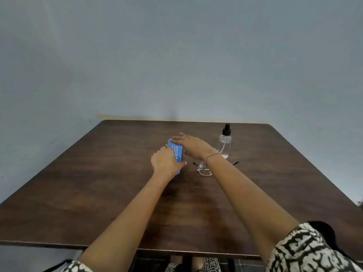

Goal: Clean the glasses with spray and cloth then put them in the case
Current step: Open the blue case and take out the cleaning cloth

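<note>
Glasses (204,169) lie on table (98,183), just right of the grip and partly under the R forearm, neither hand on them. L hand (166,163) grips blue case (177,152) from near end, thumb round its right edge. R hand (189,145) rests on case's far end, fingers straight. Spray bottle (225,143) upright, further right.

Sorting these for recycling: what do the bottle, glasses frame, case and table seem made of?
Bottle: clear glossy plastic, perhaps glass, see-through with a black pump top. Glasses frame: thin pinkish wire, likely metal, dark temple tips. Case: blue, white print, smooth; plastic or card, unclear. Table: dark brown wood grain, possibly laminate, matte.
</note>
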The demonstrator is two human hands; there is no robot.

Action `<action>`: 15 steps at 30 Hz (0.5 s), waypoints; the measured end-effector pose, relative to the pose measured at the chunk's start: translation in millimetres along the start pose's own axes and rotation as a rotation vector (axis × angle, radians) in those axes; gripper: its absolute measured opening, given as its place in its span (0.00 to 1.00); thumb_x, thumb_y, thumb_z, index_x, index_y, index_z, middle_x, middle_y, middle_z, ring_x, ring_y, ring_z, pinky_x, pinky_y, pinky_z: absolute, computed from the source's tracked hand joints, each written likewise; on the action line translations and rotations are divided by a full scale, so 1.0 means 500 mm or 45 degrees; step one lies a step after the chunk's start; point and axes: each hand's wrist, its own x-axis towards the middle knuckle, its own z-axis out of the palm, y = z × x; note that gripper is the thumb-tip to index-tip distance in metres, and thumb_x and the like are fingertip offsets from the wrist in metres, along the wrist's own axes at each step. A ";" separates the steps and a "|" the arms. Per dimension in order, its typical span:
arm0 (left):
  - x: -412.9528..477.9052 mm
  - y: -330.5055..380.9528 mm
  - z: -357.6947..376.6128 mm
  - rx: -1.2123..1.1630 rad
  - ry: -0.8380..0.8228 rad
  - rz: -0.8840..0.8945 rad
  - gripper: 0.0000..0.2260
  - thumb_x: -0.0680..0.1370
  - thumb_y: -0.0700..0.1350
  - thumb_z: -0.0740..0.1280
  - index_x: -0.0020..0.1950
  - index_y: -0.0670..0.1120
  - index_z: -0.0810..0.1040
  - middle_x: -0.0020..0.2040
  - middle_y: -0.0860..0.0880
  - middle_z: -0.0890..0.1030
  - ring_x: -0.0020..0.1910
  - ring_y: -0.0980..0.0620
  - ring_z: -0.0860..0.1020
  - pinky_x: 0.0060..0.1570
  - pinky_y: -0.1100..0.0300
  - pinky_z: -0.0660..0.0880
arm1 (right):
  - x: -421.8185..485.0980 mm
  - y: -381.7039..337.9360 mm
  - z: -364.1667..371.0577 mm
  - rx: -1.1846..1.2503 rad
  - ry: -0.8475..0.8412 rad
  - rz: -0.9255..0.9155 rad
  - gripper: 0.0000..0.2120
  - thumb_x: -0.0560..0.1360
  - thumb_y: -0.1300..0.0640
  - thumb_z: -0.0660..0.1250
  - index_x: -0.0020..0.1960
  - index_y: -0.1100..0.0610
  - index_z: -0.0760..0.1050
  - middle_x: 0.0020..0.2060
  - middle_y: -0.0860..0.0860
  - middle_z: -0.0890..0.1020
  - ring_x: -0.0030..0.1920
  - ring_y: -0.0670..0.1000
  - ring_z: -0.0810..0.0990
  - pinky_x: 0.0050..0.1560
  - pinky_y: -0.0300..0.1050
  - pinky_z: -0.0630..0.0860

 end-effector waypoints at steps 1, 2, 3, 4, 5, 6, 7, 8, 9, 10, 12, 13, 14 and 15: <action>0.000 -0.001 -0.004 0.014 -0.010 -0.007 0.29 0.70 0.64 0.68 0.61 0.44 0.73 0.56 0.47 0.79 0.55 0.48 0.77 0.50 0.56 0.73 | 0.007 0.000 0.003 -0.039 -0.027 -0.008 0.32 0.77 0.66 0.61 0.76 0.53 0.53 0.75 0.49 0.57 0.76 0.53 0.51 0.71 0.45 0.56; 0.000 -0.001 -0.005 0.008 -0.004 -0.011 0.26 0.70 0.63 0.69 0.57 0.45 0.75 0.53 0.47 0.79 0.52 0.49 0.78 0.46 0.57 0.73 | 0.013 0.004 0.006 -0.055 -0.032 -0.017 0.33 0.76 0.67 0.63 0.76 0.52 0.54 0.75 0.49 0.57 0.76 0.53 0.52 0.70 0.45 0.58; -0.001 -0.001 -0.006 0.011 -0.018 -0.009 0.23 0.70 0.62 0.69 0.55 0.46 0.76 0.52 0.47 0.79 0.51 0.49 0.78 0.44 0.58 0.72 | 0.020 0.008 0.014 -0.086 -0.050 -0.015 0.34 0.75 0.67 0.64 0.76 0.52 0.54 0.75 0.49 0.57 0.75 0.53 0.52 0.70 0.46 0.60; 0.001 -0.003 -0.006 0.010 -0.008 -0.010 0.21 0.71 0.60 0.69 0.54 0.46 0.77 0.52 0.47 0.79 0.51 0.49 0.78 0.43 0.58 0.72 | 0.024 0.006 0.017 -0.092 -0.065 -0.014 0.35 0.74 0.66 0.66 0.76 0.51 0.55 0.75 0.49 0.57 0.75 0.52 0.53 0.70 0.46 0.61; 0.001 -0.003 -0.009 -0.002 -0.016 -0.010 0.20 0.71 0.59 0.70 0.54 0.46 0.77 0.51 0.47 0.79 0.50 0.49 0.78 0.43 0.58 0.72 | 0.031 0.007 0.020 -0.098 -0.095 -0.009 0.35 0.73 0.65 0.67 0.76 0.51 0.56 0.75 0.49 0.58 0.75 0.52 0.54 0.70 0.46 0.61; 0.000 -0.003 -0.012 -0.007 -0.016 -0.001 0.18 0.71 0.57 0.70 0.53 0.46 0.77 0.51 0.47 0.79 0.50 0.49 0.78 0.43 0.57 0.72 | 0.034 0.005 0.022 -0.087 -0.113 -0.004 0.36 0.73 0.65 0.68 0.75 0.51 0.57 0.75 0.49 0.59 0.75 0.51 0.55 0.70 0.46 0.61; 0.002 -0.007 -0.014 -0.015 -0.014 -0.003 0.17 0.70 0.56 0.70 0.52 0.46 0.77 0.50 0.47 0.79 0.49 0.49 0.78 0.42 0.58 0.72 | 0.036 0.002 0.021 -0.070 -0.120 -0.004 0.36 0.72 0.66 0.69 0.75 0.51 0.58 0.75 0.50 0.59 0.74 0.51 0.56 0.69 0.46 0.61; 0.004 -0.014 -0.016 -0.013 -0.005 -0.009 0.16 0.70 0.54 0.71 0.51 0.45 0.78 0.50 0.47 0.79 0.48 0.49 0.78 0.40 0.58 0.71 | 0.035 -0.002 0.018 -0.050 -0.111 0.002 0.36 0.72 0.66 0.69 0.75 0.51 0.59 0.74 0.50 0.60 0.74 0.51 0.57 0.69 0.46 0.61; 0.004 -0.021 -0.018 -0.019 -0.012 -0.017 0.15 0.69 0.54 0.71 0.50 0.45 0.78 0.49 0.47 0.79 0.47 0.49 0.78 0.39 0.58 0.71 | 0.035 -0.006 0.017 -0.040 -0.112 0.003 0.36 0.72 0.66 0.69 0.75 0.51 0.59 0.74 0.50 0.61 0.73 0.51 0.59 0.68 0.46 0.61; 0.002 -0.028 -0.022 -0.024 -0.019 -0.016 0.15 0.69 0.53 0.71 0.49 0.46 0.78 0.49 0.48 0.79 0.46 0.49 0.77 0.38 0.58 0.70 | 0.036 -0.010 0.018 -0.027 -0.104 0.002 0.35 0.72 0.65 0.69 0.75 0.51 0.59 0.74 0.50 0.62 0.73 0.51 0.60 0.68 0.45 0.60; 0.000 -0.045 -0.025 -0.032 -0.033 -0.013 0.14 0.68 0.53 0.71 0.49 0.47 0.78 0.47 0.48 0.79 0.42 0.50 0.75 0.37 0.58 0.69 | 0.038 -0.021 0.020 -0.005 -0.102 0.006 0.34 0.72 0.64 0.69 0.74 0.51 0.60 0.73 0.50 0.63 0.72 0.52 0.61 0.68 0.44 0.59; -0.001 -0.056 -0.027 -0.044 -0.036 -0.009 0.14 0.67 0.53 0.71 0.49 0.47 0.79 0.47 0.49 0.79 0.41 0.51 0.75 0.37 0.58 0.69 | 0.040 -0.027 0.022 0.013 -0.092 0.004 0.34 0.72 0.63 0.70 0.74 0.52 0.61 0.73 0.51 0.64 0.72 0.52 0.63 0.68 0.44 0.60; -0.003 -0.068 -0.030 -0.064 -0.040 0.003 0.14 0.67 0.52 0.71 0.50 0.49 0.79 0.47 0.49 0.79 0.42 0.50 0.75 0.37 0.58 0.69 | 0.043 -0.033 0.025 0.031 -0.074 0.001 0.33 0.72 0.62 0.70 0.73 0.52 0.63 0.72 0.52 0.66 0.71 0.52 0.64 0.68 0.45 0.61; -0.004 -0.082 -0.031 -0.087 -0.045 0.021 0.15 0.67 0.52 0.71 0.51 0.49 0.79 0.48 0.49 0.79 0.44 0.50 0.77 0.38 0.59 0.69 | 0.044 -0.041 0.027 0.047 -0.054 0.000 0.32 0.72 0.60 0.71 0.73 0.53 0.64 0.71 0.52 0.68 0.70 0.53 0.66 0.67 0.45 0.62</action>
